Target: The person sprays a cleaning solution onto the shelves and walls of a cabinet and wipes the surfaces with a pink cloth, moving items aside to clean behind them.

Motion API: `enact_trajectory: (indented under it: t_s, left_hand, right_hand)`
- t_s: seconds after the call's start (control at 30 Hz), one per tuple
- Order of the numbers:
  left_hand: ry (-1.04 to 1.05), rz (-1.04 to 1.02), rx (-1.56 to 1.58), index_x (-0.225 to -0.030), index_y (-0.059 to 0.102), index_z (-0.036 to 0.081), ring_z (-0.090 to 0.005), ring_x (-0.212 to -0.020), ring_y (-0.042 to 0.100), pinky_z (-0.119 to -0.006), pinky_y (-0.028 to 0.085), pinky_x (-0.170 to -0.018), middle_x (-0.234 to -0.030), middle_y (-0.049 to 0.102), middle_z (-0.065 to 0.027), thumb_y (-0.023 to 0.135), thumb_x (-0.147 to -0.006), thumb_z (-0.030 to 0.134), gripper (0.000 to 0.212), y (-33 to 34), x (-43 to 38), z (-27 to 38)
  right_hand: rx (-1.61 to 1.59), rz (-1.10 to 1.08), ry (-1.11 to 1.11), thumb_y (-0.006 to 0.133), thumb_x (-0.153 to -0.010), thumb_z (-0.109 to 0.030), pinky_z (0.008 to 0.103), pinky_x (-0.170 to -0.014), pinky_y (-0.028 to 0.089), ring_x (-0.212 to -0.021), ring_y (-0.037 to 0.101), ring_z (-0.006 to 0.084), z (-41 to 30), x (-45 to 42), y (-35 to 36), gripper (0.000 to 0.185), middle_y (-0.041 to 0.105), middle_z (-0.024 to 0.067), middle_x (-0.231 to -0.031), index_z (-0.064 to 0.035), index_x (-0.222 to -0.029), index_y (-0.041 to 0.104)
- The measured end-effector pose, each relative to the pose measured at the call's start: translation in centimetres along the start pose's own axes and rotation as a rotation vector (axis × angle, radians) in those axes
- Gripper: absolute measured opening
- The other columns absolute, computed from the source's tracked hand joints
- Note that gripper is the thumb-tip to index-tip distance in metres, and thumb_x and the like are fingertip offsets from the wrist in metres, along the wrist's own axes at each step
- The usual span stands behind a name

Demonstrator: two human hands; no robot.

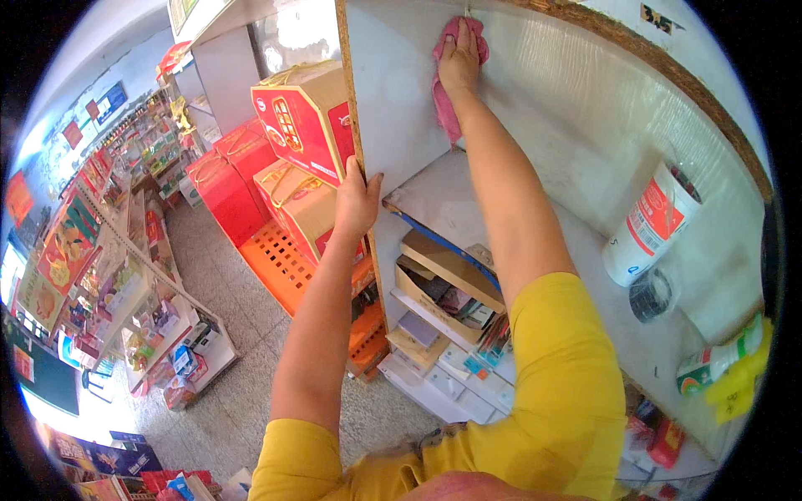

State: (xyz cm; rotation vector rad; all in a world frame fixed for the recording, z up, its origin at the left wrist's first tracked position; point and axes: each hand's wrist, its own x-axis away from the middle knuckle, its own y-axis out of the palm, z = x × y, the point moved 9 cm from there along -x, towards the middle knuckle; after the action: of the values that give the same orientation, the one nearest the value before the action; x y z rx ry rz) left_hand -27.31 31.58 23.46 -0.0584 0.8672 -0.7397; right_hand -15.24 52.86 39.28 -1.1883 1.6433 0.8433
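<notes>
A pink cloth [446,116] is pressed under my right hand [459,64] into the upper back corner of a white shelf compartment, with part of it hanging down. My left hand [358,200] grips the front edge of the upright shelf panel [401,113], thumb on one side and fingers around the other. Close beside that hand, a red and tan gift box [304,134] with a cord handle rests on the stack left of the panel. Below my right arm lies the shelf board [432,181], its front edge edged in blue.
On the shelf at right stand a white cylindrical tub [651,225], a roll of dark tape [651,294] and a white-green container [708,369]. Below are an open cardboard box [432,294] and stacked small boxes. An orange plastic rack [279,260] holds red boxes; stocked store shelves [156,313] line the left.
</notes>
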Motion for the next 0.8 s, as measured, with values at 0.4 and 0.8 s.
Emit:
enact_trajectory:
  t_s: [0.4,0.8]
  left_hand:
    - [0.043,0.017,0.038,-0.099,0.035,0.002,-0.0412,-0.083,0.053,-0.042,0.043,-0.067,-0.086,0.055,-0.0248,0.050,-0.080,0.009,0.026,0.1,-0.1,-0.5]
    - [0.003,0.001,-0.012,-0.100,0.035,0.001,-0.0420,-0.082,0.053,-0.043,0.043,-0.066,-0.086,0.055,-0.0252,0.050,-0.081,0.012,0.027,0.1,-0.2,-0.5]
  right_hand:
    - [-0.119,-0.030,0.318,0.051,-0.080,-0.017,0.0378,-0.083,0.041,-0.103,0.048,0.0316,-1.0,-3.0,-3.6,0.035,0.051,0.0162,-0.110,-0.0053,-0.113,0.049]
    - [-1.569,0.093,0.839,0.038,-0.087,-0.019,0.0440,-0.077,0.046,-0.092,0.054,0.0273,7.4,-5.7,-11.0,0.025,0.055,0.0122,-0.102,-0.0020,-0.099,0.052]
